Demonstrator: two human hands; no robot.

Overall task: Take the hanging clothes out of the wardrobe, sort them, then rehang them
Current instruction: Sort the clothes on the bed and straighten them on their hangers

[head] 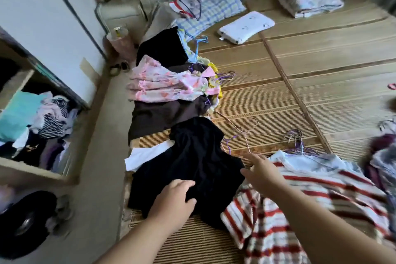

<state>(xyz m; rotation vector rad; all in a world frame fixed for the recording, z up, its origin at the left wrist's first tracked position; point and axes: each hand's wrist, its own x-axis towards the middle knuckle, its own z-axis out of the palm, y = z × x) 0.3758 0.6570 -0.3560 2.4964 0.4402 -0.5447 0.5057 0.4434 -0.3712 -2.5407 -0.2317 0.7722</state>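
A black garment [192, 163] lies spread on the straw mat near me. My left hand [174, 199] presses on its lower edge, thumb and fingers pinching the fabric. My right hand [260, 172] hovers just right of it, fingers apart and empty, above a red-and-white striped garment [300, 206]. Beyond the black one lie a brown garment [158, 115], a pink patterned dress [165, 83] and another black garment [162, 49] in a row. Thin wire hangers [240, 133] lie loose on the mat, with purple hangers [297, 141] by the striped garment's collar.
An open wardrobe compartment [27, 169] at left holds a heap of folded and crumpled clothes. A checked pillow [210, 0], a white pillow [246, 25] and folded bedding [308, 0] lie farther off. More clothes are piled at the right edge [383, 156].
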